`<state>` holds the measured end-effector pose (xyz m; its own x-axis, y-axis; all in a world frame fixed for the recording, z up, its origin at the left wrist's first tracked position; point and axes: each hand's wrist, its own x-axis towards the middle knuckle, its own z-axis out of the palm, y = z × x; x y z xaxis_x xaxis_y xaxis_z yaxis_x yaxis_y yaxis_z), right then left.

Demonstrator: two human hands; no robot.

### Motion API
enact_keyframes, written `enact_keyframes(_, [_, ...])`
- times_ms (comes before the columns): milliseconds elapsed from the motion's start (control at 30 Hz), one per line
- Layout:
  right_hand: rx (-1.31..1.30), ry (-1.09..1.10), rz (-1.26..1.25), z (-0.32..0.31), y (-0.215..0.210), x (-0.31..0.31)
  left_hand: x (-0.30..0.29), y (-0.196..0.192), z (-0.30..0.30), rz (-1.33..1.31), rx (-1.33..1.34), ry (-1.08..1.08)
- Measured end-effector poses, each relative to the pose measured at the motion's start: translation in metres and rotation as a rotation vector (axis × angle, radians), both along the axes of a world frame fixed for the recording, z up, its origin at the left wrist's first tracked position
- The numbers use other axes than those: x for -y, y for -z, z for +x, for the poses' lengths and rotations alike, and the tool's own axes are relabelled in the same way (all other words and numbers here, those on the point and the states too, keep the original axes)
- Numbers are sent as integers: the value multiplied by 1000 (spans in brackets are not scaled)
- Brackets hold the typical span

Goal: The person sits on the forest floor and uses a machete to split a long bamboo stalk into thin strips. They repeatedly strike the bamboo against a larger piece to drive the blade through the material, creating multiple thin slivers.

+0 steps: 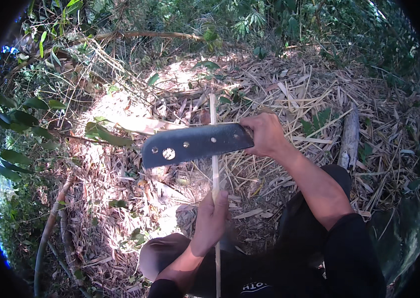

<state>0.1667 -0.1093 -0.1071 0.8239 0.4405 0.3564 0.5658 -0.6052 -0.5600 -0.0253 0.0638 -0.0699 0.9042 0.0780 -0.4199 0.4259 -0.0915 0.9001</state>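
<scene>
My right hand (264, 134) is closed round the handle end of a machete (197, 144). Its broad dark blade, pierced by several round holes, points to the left. In my left hand (210, 216) is a thin pale wooden strip (215, 174), which looks like split bamboo. The strip stands lengthwise away from me, its far end beyond the blade and its near end running down past my wrist. The blade lies across the strip, above my left fingers. Whether the edge touches the strip, I cannot tell. The machete's handle is hidden in my right fist.
Dry leaves and pale shavings (289, 104) cover the ground. A grey log (350, 134) lies at the right. Leafy branches (26, 119) reach in from the left, above a curved stem (51, 223). My bent knee (163, 253) is below my left hand.
</scene>
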Motion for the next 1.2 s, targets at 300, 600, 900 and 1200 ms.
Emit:
enact_keyframes(300, [20, -46, -21, -6, 4, 1, -2, -6, 3, 130, 30, 7])
enact_keyframes(600, [22, 38, 40, 2, 14, 2, -6, 2, -3, 133, 24, 44])
enact_keyframes(900, [-127, 510, -9, 38, 19, 9, 2, -20, -11, 93, -4, 117])
enact_keyframes(1200, [-569, 387, 557, -1, 10, -4, -11, -11, -2, 157, 66, -16])
